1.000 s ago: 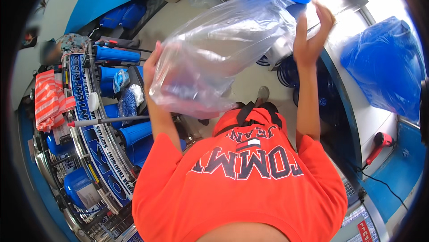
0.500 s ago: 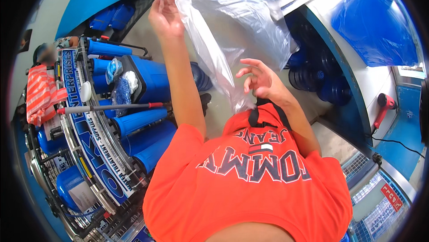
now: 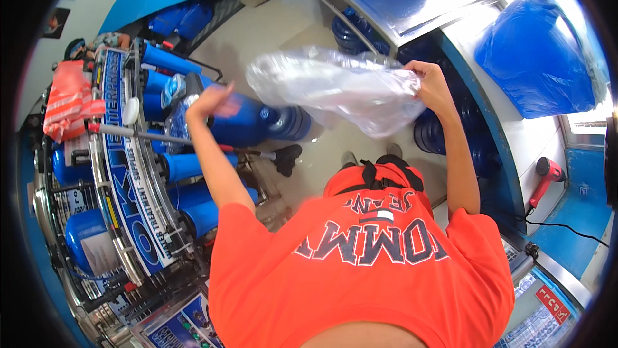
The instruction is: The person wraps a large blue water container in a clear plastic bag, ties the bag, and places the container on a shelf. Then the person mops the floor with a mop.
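Head view: the right hand [image 3: 428, 82] had a clear plastic bag [image 3: 335, 87] pinched at its right end, and the bag was billowing sideways in midair above the floor [image 3: 322, 161]. The left hand [image 3: 215, 100] was kinda blurry but looked released, fingers loose, apart from the bag's left end. Over on the right, a plastic-wrapped blue jug [image 3: 534, 58] sat on the white tabletop [image 3: 508, 130], near a red heat gun [image 3: 541, 187].

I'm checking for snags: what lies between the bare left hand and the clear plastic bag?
In the head view, no object sits between the left hand and the clear plastic bag; the pale floor shows through the gap.
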`<state>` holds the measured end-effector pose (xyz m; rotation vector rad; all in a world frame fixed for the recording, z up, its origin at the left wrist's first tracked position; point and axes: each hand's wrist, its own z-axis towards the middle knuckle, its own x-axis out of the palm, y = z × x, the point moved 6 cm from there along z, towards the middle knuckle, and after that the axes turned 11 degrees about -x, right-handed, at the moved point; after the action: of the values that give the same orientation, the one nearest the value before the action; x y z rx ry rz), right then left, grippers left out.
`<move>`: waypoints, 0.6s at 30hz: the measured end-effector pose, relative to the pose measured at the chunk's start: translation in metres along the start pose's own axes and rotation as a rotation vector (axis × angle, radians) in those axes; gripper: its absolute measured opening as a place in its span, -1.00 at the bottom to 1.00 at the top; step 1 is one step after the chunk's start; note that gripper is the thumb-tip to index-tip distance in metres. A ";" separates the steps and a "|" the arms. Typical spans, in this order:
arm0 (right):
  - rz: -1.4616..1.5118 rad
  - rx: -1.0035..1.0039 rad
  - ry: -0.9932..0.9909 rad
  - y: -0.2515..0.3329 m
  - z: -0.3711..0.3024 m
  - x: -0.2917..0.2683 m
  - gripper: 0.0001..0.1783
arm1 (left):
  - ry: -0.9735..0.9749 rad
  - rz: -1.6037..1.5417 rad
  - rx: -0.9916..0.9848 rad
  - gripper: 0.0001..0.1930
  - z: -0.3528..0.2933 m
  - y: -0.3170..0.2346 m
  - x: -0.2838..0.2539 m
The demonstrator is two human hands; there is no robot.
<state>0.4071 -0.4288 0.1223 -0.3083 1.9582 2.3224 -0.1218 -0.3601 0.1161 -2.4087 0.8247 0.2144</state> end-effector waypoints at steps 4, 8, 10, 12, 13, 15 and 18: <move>-0.151 -0.029 -0.059 -0.029 0.000 -0.041 -0.83 | -0.844 0.167 0.067 -0.67 -0.115 -0.031 0.057; 0.066 0.092 -0.079 -0.055 -0.013 -0.004 -0.76 | -0.197 0.194 0.565 -0.67 -0.077 -0.119 0.312; 0.182 0.100 -0.091 -0.058 -0.021 0.017 -0.82 | -0.079 -0.203 0.657 -0.68 -0.038 -0.143 0.356; 0.401 0.197 -0.128 -0.068 -0.030 0.022 -0.84 | 0.094 -0.421 0.644 -0.75 0.005 -0.153 0.364; 0.455 0.213 -0.095 -0.074 -0.034 0.017 -0.84 | 0.143 -0.475 0.679 -0.78 0.018 -0.154 0.357; 0.631 0.265 0.058 -0.087 -0.041 -0.009 -0.81 | 0.224 -0.667 0.632 -0.87 0.035 -0.143 0.331; 0.254 0.206 0.106 -0.110 -0.055 -0.082 -0.72 | 0.182 -1.158 0.464 -0.88 0.048 -0.119 0.269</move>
<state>0.5143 -0.4579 0.0246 -0.1782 2.3927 2.2567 0.1662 -0.3940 0.0463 -2.0818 -0.4875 -0.5834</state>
